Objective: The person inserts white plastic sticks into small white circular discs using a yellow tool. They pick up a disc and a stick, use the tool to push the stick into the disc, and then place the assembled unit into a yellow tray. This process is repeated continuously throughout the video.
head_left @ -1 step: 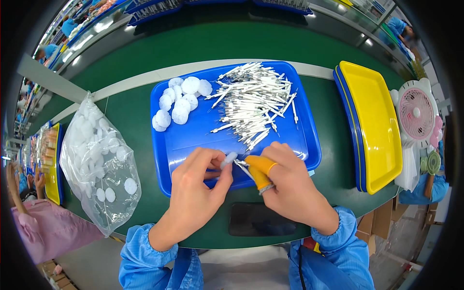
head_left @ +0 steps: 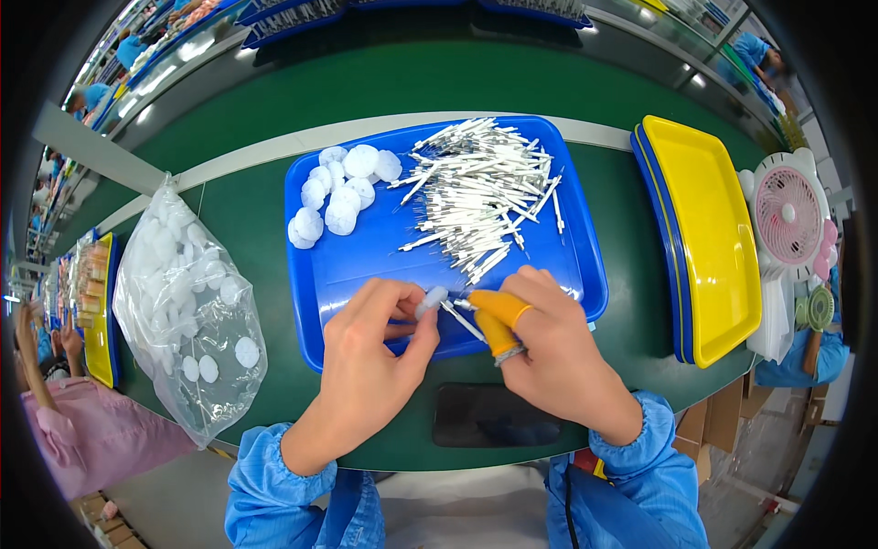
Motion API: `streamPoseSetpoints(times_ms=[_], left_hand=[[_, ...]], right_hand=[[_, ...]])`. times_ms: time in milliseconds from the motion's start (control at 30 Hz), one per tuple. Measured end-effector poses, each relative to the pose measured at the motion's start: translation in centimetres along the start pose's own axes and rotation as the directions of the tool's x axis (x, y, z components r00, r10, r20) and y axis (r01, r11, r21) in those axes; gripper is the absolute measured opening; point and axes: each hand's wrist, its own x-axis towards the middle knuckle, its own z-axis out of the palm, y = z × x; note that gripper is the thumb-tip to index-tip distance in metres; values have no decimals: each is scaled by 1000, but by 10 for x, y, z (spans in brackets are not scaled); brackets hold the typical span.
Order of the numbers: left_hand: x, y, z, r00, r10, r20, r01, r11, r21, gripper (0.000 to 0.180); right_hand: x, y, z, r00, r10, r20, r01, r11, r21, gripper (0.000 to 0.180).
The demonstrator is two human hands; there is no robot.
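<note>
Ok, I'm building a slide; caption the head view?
Left hand pinching a pale disc, right hand with yellow-covered fingers close by, over a blue tray of white sticks.

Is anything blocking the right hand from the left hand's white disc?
Nothing visible blocks the right hand from the white disc in the left hand; a thin white stick spans the gap, beside a metallic bit too small to identify.

Tray (head_left: 357,261): bright, even light; pale sheen at near left
Bag (head_left: 197,316): small sharp glints on the near part
Rail (head_left: 176,71): white glare, far left
Bench (head_left: 256,188): edges bowed by fisheye
Worker (head_left: 130,51): blurred, far left
</note>
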Motion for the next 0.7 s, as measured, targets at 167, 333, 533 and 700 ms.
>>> streamPoseSetpoints(times_ms=[167, 333, 533, 700], left_hand=[[1, 0, -4, 999, -25, 30, 26, 999, -32, 12], [1, 0, -4, 997, -55, 54, 58, 997, -56, 12], [0, 0, -3, 997, -51, 62, 55, 996, -69, 13], [-3, -3, 4, 998, 55, 25, -54, 998, -39, 15]], right_hand=[[-1, -1, -2, 999, 12, 50, -16, 997, 80, 45], [2, 7, 4, 999, 0, -43, 3, 997, 73, 47], [1, 7, 5, 999, -24, -24, 24, 1000, -9, 46], [0, -1, 17, 1000, -3, -21, 3, 999, 32, 36]])
